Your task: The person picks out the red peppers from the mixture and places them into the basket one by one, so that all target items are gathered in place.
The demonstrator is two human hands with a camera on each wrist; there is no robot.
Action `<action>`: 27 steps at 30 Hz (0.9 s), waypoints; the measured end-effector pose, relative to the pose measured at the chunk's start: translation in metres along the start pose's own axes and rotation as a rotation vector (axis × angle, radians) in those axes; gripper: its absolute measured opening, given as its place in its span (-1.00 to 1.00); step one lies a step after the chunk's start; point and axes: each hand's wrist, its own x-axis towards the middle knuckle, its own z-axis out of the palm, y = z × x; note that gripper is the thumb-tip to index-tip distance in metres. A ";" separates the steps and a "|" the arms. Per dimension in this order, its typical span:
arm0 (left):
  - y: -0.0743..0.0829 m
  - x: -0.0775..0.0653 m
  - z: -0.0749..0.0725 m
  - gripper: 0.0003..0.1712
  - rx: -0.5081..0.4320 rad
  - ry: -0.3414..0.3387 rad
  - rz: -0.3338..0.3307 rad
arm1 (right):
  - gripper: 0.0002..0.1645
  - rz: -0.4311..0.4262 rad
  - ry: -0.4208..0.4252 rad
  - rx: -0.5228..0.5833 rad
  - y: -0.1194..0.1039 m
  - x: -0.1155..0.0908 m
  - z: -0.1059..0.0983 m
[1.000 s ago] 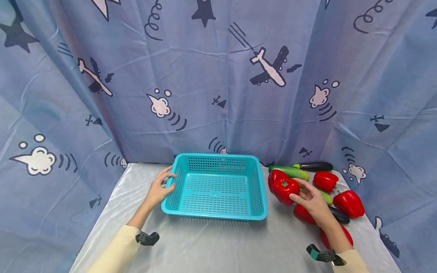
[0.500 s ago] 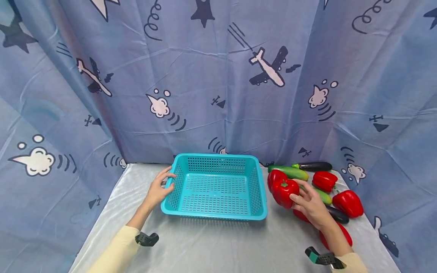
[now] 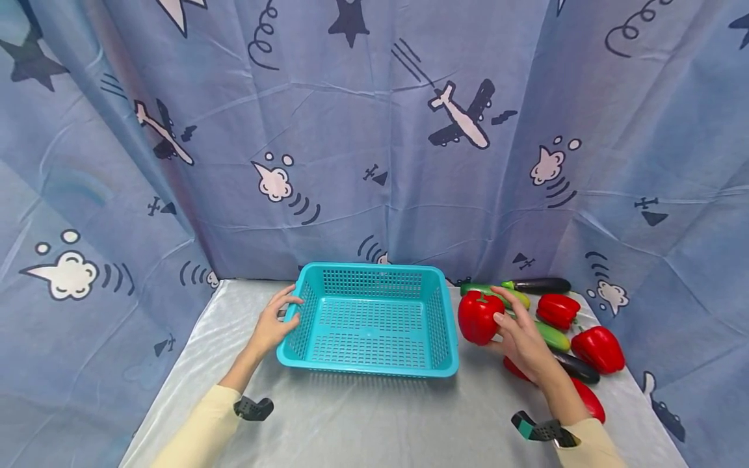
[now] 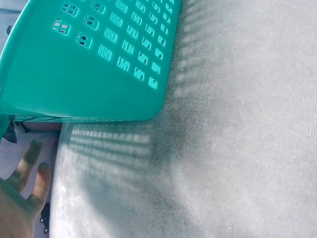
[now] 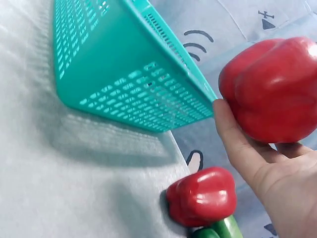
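Observation:
My right hand (image 3: 523,341) holds a red bell pepper (image 3: 481,317) beside the right side of a turquoise plastic basket (image 3: 368,372). In the right wrist view this bell pepper (image 5: 272,89) is up off the table, with the thumb and fingers against it. Another red bell pepper (image 5: 202,197) lies on the table below; in the head view the held one hides it. At the basket's left rim is my left hand (image 3: 276,328), its fingers spread and loosely bent. The left wrist view has two of its fingers (image 4: 42,181) extended near the basket; any contact is unclear.
Right of the basket lie a long green vegetable (image 3: 552,337), an eggplant (image 3: 541,286), another dark one (image 3: 576,368) and several red bell peppers (image 3: 598,350). A pale cloth covers the table (image 3: 374,422). Behind hangs a blue patterned curtain (image 3: 351,195).
My right hand has raised the red bell pepper and carried it slightly left and away from me, over the spot of the pepper behind. My left hand and the basket have stayed still.

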 end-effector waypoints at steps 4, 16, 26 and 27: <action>-0.015 0.003 0.003 -0.70 -0.016 0.007 0.007 | -0.35 0.017 0.005 0.017 -0.003 0.007 0.006; -0.046 0.009 0.006 -0.68 -0.027 -0.022 -0.043 | -0.15 -0.018 -0.007 -0.141 -0.009 0.029 0.023; -0.045 0.008 0.004 -0.68 -0.001 -0.026 -0.065 | -0.29 -0.063 0.064 -0.256 -0.005 0.045 0.038; -0.045 0.008 0.004 -0.68 -0.002 -0.025 -0.065 | -0.29 -0.068 0.059 -0.256 -0.004 0.047 0.040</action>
